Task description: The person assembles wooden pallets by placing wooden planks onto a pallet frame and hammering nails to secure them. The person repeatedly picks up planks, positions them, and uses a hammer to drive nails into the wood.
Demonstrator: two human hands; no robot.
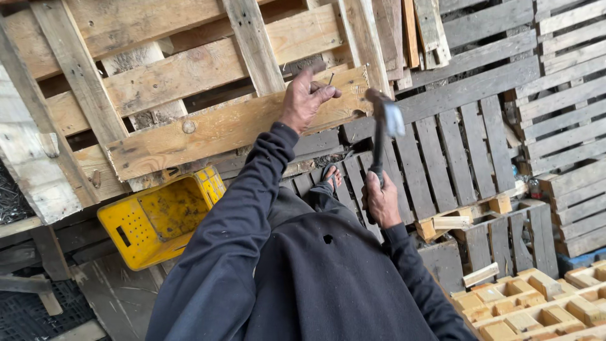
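Left hand [305,98] is pinching a nail [331,79] upright against the top plank of the light pallet [221,129], right hand [381,201] is gripping the hammer [382,129] by its handle, head hovering just right of the nail, yellow crate [158,218] lying below the pallet.
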